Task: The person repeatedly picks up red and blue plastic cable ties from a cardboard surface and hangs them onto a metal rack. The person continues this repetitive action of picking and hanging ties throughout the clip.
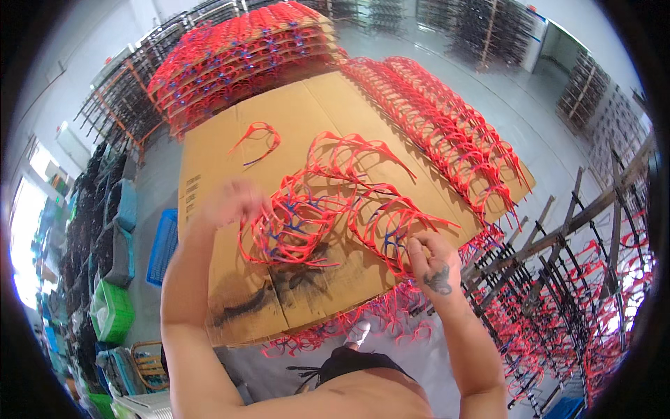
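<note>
A heap of red plastic eyewear frames (293,225) with blue parts lies on a brown cardboard sheet (309,112). My left hand (238,201), blurred, is at the left edge of this heap; whether its fingers grip a frame cannot be told. To the right, my right hand (434,256) pinches the near end of a red frame (398,246) in an overlapping row. Another short row of red frames (348,149) arcs behind the heap. One single red frame (267,139) lies apart at the back left.
Long nested rows of red frames (434,120) line the right edge. Layered boards of frames (246,57) stand at the back. Black racks (570,293) hung with frames crowd the right. A blue crate (162,246) and green basket (112,311) are left. Frames lie on the floor under the near edge.
</note>
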{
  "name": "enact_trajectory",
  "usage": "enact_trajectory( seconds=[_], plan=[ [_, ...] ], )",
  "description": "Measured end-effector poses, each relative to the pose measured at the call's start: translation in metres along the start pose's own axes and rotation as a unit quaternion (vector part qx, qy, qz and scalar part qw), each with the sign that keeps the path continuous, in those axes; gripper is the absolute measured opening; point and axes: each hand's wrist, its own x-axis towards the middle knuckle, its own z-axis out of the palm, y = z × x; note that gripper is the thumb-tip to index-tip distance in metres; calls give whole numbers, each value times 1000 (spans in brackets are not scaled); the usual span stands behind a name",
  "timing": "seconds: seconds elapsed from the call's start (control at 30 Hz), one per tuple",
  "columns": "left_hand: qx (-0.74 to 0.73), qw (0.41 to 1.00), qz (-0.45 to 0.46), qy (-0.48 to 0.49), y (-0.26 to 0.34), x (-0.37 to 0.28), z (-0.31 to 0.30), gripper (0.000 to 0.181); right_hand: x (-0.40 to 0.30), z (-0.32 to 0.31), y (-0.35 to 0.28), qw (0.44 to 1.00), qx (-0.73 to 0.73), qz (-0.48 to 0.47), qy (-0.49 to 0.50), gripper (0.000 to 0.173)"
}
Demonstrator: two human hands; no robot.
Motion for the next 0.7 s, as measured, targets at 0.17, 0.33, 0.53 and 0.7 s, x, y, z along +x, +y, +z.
enact_trajectory(
  seconds=[0.17, 0.33, 0.53, 0.7],
  plan=[
    [331, 885, 0, 327, -54, 148, -74, 54, -7, -5, 1, 989, -113, -99, 0, 34],
    [435, 841, -45, 319, -107, 227, -93, 58, -9, 5, 10, 992, -105, -69, -18, 42],
    [72, 941, -24, 329, -114, 234, -146, 39, -9, 0, 2, 997, -52, -40, -40, 35],
    [-5, 889, 167, 426, 24, 140, -52, 29, -9, -5, 23, 997, -53, -56, 6, 20]
  ],
)
